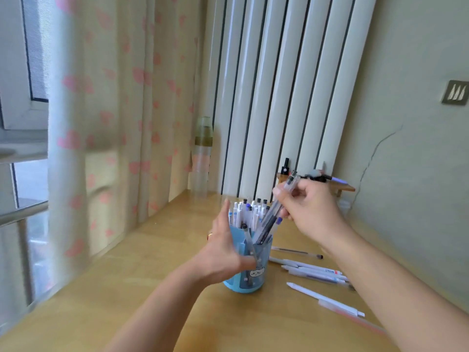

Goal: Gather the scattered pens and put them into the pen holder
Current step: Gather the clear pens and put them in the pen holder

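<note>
Right-hand grip [308, 208] tight around clear pens [275, 214], tips inside blue pen holder [250, 278]; left hand [225, 247] flat against holder.

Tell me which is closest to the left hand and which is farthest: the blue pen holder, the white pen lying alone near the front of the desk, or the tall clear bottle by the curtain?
1. Blue plastic pen holder: right against the left hand.
2. White pen lying alone: on the wooden desk, to the right.
3. Tall clear bottle: at the back, beside the curtain.
</note>
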